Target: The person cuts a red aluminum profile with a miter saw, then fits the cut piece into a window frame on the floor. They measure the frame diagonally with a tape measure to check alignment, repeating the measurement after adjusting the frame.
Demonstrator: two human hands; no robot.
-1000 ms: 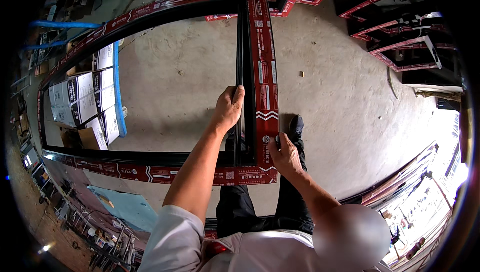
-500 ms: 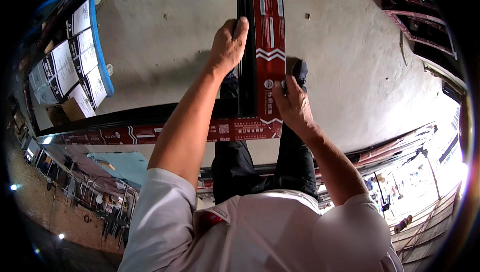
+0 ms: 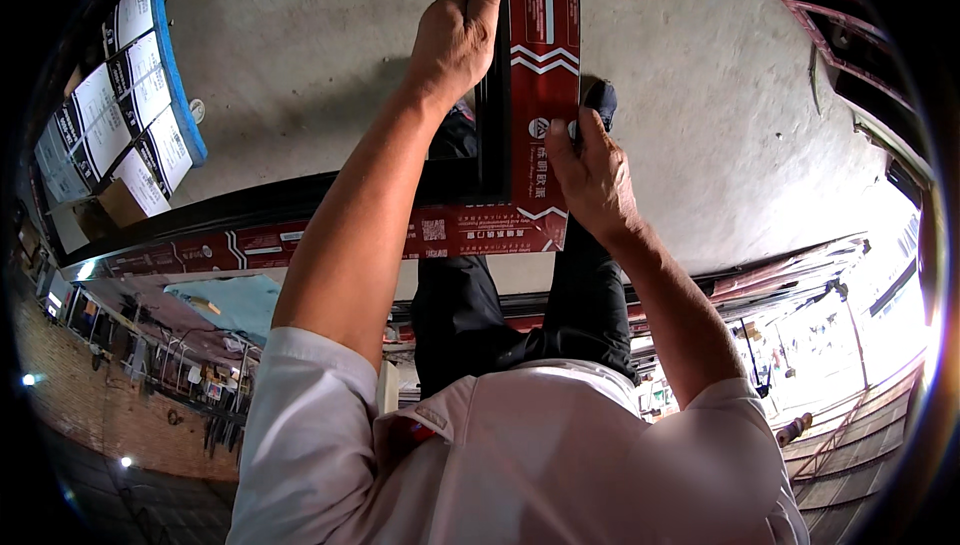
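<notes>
A large black window or door frame (image 3: 493,95), faced with printed red protective film (image 3: 540,55), is held up in front of my body. One of its corners is close to my legs. My left hand (image 3: 455,40) is closed around the upright bar from its inner side, thumb on top. Lower down, my right hand (image 3: 597,170) grips the outer edge of the same bar near the corner. Its thumb lies on the red film, and some fingertips are hidden behind the edge. The frame's other bar runs left beneath my left forearm.
White and black cartons (image 3: 130,105) sit on a blue-edged wheeled carrier (image 3: 180,75) at the left, seen through the frame. More red-edged frames (image 3: 845,45) stand at the far right. My shoe (image 3: 601,100) is on the concrete floor just beyond the frame. A light-blue panel (image 3: 235,297) shows at lower left.
The whole view has shifted, with the floor, frame and cartons now higher in the picture. Both hands keep their grip, and the left hand appears slightly farther up with the bar.
</notes>
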